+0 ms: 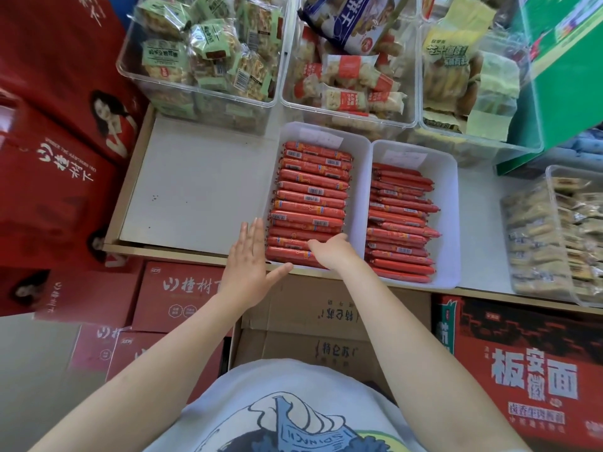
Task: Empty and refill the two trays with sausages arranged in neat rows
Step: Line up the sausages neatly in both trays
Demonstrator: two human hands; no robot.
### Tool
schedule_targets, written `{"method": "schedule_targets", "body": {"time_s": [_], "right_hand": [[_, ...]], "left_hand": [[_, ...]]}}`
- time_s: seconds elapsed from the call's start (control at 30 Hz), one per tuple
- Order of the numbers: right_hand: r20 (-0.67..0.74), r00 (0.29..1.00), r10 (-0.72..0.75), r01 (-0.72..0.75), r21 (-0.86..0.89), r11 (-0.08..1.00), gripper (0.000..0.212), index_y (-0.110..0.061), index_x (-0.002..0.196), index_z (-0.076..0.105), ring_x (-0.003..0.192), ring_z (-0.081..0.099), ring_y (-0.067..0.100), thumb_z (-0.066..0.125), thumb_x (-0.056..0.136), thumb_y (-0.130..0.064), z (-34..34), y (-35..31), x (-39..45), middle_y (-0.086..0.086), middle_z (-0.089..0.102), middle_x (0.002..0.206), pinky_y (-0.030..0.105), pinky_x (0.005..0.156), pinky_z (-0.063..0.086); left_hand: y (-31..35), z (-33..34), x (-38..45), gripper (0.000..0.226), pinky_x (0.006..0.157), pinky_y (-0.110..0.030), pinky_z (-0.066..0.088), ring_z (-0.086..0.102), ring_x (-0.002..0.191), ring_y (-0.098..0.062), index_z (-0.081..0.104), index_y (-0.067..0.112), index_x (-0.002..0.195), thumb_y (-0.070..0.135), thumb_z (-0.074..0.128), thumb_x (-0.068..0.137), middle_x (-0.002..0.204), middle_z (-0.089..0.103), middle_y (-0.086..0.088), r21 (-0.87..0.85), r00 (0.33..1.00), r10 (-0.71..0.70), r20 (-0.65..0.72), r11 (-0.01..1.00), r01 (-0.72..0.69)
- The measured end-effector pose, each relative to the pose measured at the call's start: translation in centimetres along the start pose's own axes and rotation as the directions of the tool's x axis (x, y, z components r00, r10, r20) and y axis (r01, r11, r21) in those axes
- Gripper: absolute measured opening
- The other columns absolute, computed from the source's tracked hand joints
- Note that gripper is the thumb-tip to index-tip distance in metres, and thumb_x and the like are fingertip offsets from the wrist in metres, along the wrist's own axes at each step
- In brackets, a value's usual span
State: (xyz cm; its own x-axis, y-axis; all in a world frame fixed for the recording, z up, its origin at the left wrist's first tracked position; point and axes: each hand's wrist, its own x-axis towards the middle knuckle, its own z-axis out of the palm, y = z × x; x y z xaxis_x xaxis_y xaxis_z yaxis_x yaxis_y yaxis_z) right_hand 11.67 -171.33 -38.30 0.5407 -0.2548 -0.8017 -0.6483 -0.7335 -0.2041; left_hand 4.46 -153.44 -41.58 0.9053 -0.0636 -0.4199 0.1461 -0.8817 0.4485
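Note:
Two white trays sit side by side on the shelf. The left tray (359, 177) holds red sausages (310, 194) stacked in a neat crosswise row. In the right tray (452, 203), the sausages (399, 223) lie in a looser row. My left hand (249, 262) is flat, fingers straight, against the left tray's near left corner, thumb along its front edge. My right hand (329, 251) rests on the nearest sausages in the left tray, fingers curled down over them; whether it grips one is unclear.
Clear bins of wrapped snacks (208, 50) (349, 70) (463, 86) stand behind the trays, another (554, 236) at the right. Bare white shelf (195, 184) lies left of the trays. Red cartons (55, 158) and brown boxes (313, 321) stand below and at left.

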Motion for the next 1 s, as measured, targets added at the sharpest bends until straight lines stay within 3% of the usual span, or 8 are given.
{"method": "schedule_targets", "body": {"time_s": [0.27,0.37,0.47,0.53,0.63,0.73,0.83,1.0], "right_hand": [[-0.009,1.000,0.013,-0.010,0.242,0.970,0.090,-0.011,0.154,0.013,0.135,0.042,0.036,0.052,0.087,-0.058,0.3,0.3,0.1,0.012,0.032,0.156,0.046,0.098,0.040],[-0.027,1.000,-0.013,0.019,0.227,0.974,0.088,-0.010,0.155,0.008,0.127,0.048,0.034,0.048,0.091,-0.055,-0.1,0.4,-0.1,0.013,0.036,0.153,0.041,0.088,0.041],[-0.149,0.988,-0.052,0.071,0.122,0.990,0.090,-0.004,0.155,-0.001,0.112,0.057,0.031,0.044,0.096,-0.055,0.1,0.3,-0.2,0.014,0.041,0.149,0.038,0.079,0.048],[-0.289,0.941,-0.174,0.187,0.016,0.982,0.095,-0.002,0.155,-0.004,0.130,0.047,0.031,0.048,0.096,-0.055,0.4,0.3,-0.2,0.018,0.029,0.156,0.038,0.095,0.048],[-0.430,0.774,-0.465,0.386,-0.263,0.884,0.098,-0.005,0.156,-0.001,0.150,0.015,0.030,0.053,0.093,-0.056,0.4,0.2,0.6,0.017,0.009,0.163,0.039,0.120,0.025],[-0.334,0.656,-0.676,0.463,-0.529,0.711,0.097,-0.013,0.158,0.000,0.152,-0.006,0.026,0.046,0.091,-0.066,0.1,-1.0,2.9,0.010,-0.003,0.165,0.046,0.124,0.004],[-0.187,0.662,-0.726,0.452,-0.673,0.585,0.097,-0.020,0.158,-0.003,0.152,-0.013,0.026,0.037,0.089,-0.074,0.7,-2.0,5.1,0.008,-0.010,0.165,0.052,0.122,0.002],[-0.173,0.652,-0.738,0.429,-0.719,0.547,0.099,-0.021,0.157,-0.008,0.150,-0.018,0.027,0.035,0.087,-0.077,0.2,-2.6,7.7,0.009,-0.018,0.163,0.051,0.122,-0.004]], "left_hand": [[0.1,-0.1,0.1,0.105,0.123,-0.038,-0.003,-0.025,0.148,-0.013,-0.026,0.019,0.153,0.078,0.033,0.088,0.163,-0.025,0.000,0.000,1.000,-0.002,0.019,1.000,0.002],[-0.1,-0.2,0.1,0.105,0.123,-0.040,-0.009,-0.028,0.147,-0.013,-0.029,0.019,0.152,0.080,0.027,0.087,0.163,-0.026,0.000,0.060,1.000,0.007,0.010,0.998,-0.008],[0.3,-0.3,0.2,0.108,0.123,-0.044,-0.009,-0.026,0.148,-0.016,-0.025,0.017,0.154,0.082,0.025,0.085,0.164,-0.023,-0.002,0.127,0.999,0.012,-0.048,0.992,-0.006],[0.9,-0.6,0.5,0.111,0.123,-0.043,-0.007,-0.021,0.150,-0.017,-0.019,0.015,0.155,0.081,0.033,0.084,0.165,-0.019,-0.004,0.099,0.996,0.014,-0.086,0.995,-0.006],[1.4,-1.1,1.6,0.117,0.123,-0.042,-0.006,-0.022,0.150,-0.017,-0.019,0.016,0.155,0.082,0.041,0.080,0.164,-0.021,-0.004,0.037,0.995,0.045,-0.090,0.998,-0.041],[1.4,-1.6,3.2,0.124,0.123,-0.042,-0.007,-0.028,0.148,-0.018,-0.026,0.014,0.153,0.084,0.043,0.077,0.161,-0.031,-0.004,0.071,0.995,0.079,-0.055,0.995,-0.075],[1.5,-2.0,3.9,0.127,0.123,-0.041,-0.010,-0.032,0.146,-0.019,-0.031,0.013,0.150,0.084,0.043,0.076,0.158,-0.037,-0.005,0.111,0.996,0.083,-0.020,0.991,-0.080],[1.4,-1.9,3.9,0.127,0.121,-0.039,-0.013,-0.034,0.145,-0.018,-0.033,0.013,0.149,0.084,0.044,0.077,0.157,-0.039,-0.004,0.120,0.996,0.086,-0.008,0.989,-0.085]]}}
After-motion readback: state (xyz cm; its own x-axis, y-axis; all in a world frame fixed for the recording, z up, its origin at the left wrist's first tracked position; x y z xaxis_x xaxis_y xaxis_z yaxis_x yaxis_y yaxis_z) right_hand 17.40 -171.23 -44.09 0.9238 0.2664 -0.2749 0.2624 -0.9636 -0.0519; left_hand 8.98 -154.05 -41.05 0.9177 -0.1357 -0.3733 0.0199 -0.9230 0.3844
